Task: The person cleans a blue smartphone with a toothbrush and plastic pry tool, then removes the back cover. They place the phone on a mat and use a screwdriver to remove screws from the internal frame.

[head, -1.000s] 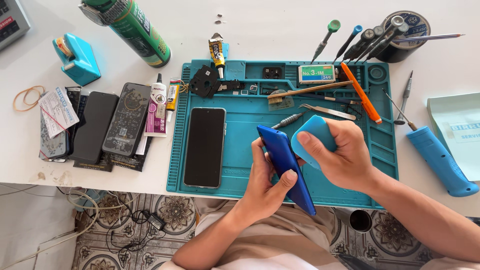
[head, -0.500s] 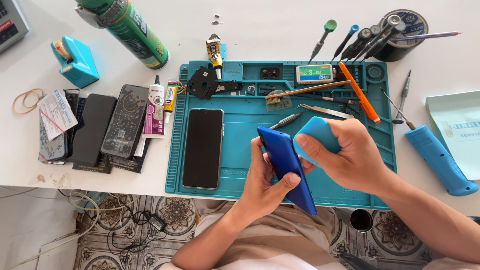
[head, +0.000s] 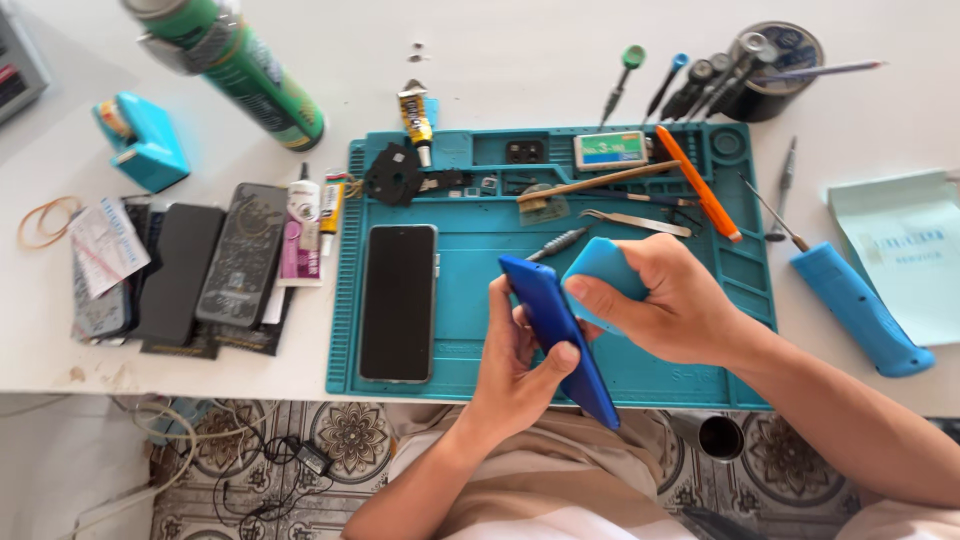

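Left hand (head: pixel 520 365) fingers clamp blue phone (head: pixel 556 335) above teal mat (head: pixel 480 260)'s near edge; right hand (head: pixel 680 310) fingers clamp light-blue pad (head: pixel 598 275) against it. Wiping step apparently; next needs steady strokes.

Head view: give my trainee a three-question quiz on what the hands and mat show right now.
1. Which hand holds the blue phone?
2. True or false: the black phone lies flat on the mat, apart from both hands.
3. The right hand presses what against the blue phone: A) tweezers B) light blue pad C) orange tool?

Key:
1. The left hand, fingers wrapped round its edges.
2. True.
3. B, the light blue pad; the tweezers and orange tool lie on the mat.
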### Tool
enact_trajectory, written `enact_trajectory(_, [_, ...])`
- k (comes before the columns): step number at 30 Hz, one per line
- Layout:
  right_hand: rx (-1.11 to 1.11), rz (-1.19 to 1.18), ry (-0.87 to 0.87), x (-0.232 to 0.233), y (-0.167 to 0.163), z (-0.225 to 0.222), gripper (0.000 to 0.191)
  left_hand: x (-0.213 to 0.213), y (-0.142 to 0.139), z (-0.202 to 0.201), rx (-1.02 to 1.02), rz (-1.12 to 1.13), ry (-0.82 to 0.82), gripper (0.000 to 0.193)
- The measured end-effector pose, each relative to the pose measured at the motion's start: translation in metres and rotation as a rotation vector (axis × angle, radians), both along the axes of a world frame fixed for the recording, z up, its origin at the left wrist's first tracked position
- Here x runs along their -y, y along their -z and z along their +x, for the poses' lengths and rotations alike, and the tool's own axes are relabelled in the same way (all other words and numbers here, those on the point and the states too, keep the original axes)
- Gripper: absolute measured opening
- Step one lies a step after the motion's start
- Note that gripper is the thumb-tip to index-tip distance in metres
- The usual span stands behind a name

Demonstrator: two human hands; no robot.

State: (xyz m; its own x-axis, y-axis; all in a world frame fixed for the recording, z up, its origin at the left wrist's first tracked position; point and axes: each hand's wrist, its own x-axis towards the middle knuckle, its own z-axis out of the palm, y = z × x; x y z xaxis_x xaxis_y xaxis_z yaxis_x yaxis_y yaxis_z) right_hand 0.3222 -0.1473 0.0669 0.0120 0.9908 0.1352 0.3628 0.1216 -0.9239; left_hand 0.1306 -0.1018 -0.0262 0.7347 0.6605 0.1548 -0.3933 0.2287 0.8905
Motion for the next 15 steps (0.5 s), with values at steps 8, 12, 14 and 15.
enact_trajectory(8, [0.151,0.128,0.234,-0.004,0.026,-0.004,0.027,-0.006,-0.017,0.0,-0.123,0.119,-0.075,0.112])
enact_trajectory(12, [0.039,0.055,0.247,-0.001,0.03,0.0,0.028,-0.005,-0.028,-0.007,-0.136,0.196,0.014,0.139])
enact_trajectory(14, [0.002,0.012,0.262,-0.002,0.03,0.001,0.029,-0.003,-0.031,-0.006,-0.179,0.32,-0.005,0.149])
enact_trajectory(15, [0.008,-0.007,0.27,-0.003,0.03,0.0,0.03,-0.003,-0.031,-0.005,-0.199,0.383,-0.012,0.154])
